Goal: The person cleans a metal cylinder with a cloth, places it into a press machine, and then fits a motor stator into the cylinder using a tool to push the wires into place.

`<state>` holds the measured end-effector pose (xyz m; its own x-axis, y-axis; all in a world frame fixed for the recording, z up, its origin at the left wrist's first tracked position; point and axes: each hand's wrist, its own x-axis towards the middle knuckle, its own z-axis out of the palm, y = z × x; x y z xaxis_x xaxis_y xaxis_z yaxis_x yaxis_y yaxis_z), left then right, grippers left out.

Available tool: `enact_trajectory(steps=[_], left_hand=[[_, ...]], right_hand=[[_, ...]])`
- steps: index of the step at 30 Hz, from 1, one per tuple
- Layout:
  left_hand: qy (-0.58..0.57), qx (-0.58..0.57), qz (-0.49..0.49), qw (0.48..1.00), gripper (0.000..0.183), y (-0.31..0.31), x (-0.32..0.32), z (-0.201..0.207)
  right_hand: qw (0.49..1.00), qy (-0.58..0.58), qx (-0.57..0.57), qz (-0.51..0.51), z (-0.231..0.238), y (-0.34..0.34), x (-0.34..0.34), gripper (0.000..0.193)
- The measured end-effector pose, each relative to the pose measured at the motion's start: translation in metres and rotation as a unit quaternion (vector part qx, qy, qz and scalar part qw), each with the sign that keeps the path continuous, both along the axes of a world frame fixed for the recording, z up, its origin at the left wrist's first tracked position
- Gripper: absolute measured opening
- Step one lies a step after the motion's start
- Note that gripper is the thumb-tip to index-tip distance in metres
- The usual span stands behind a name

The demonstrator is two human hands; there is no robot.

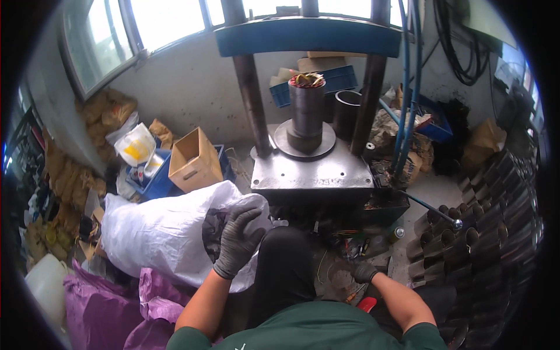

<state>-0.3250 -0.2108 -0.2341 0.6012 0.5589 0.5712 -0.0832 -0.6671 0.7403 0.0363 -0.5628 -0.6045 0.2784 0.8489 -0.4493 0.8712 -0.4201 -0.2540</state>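
Note:
My left hand (236, 242), in a grey glove, is at the mouth of a white woven sack (157, 224) lying on its side. Its thumb and fingers are apart, with nothing visible between them. Dark contents show inside the sack's opening. Low on the right, my gloved right hand (364, 272) reaches down near the floor beside a small tool (353, 294) and a red object (367, 304). Its fingers are too small and dark to read. Ahead, a metal cylinder (307, 111) with wire windings at its top stands upright on a round plate (326, 144) of a press.
The press has a blue crossbeam (309, 36) and a steel bed (312, 175). A wooden box (195, 160) sits by a blue crate at left. Stacked metal cylinders (472, 248) line the right. A ball-ended lever (457, 224) juts out there. Purple sacks (99, 309) lie near left.

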Motion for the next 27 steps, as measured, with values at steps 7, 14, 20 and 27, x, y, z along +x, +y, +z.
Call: enact_trajectory(steps=[7,14,20,27], left_hand=[[0.213,0.289,-0.082,0.930,0.066,-0.056,0.062,0.024],[-0.070,-0.524,-0.413,0.742,0.070,-0.102,0.126,0.057],[-0.135,-0.210,-0.173,0.953,0.038,-0.047,0.112,0.039],[-0.285,-0.220,0.012,0.933,0.023,0.066,0.126,0.086]], right_hand=[[0.910,0.081,0.403,-0.046,0.280,0.093,-0.027,0.047],[0.845,0.121,0.512,-0.094,0.425,0.039,-0.069,0.045],[0.682,-0.367,0.621,-0.118,0.457,-0.039,-0.055,0.033],[0.679,-0.162,0.679,-0.229,0.393,-0.003,0.019,0.032]])
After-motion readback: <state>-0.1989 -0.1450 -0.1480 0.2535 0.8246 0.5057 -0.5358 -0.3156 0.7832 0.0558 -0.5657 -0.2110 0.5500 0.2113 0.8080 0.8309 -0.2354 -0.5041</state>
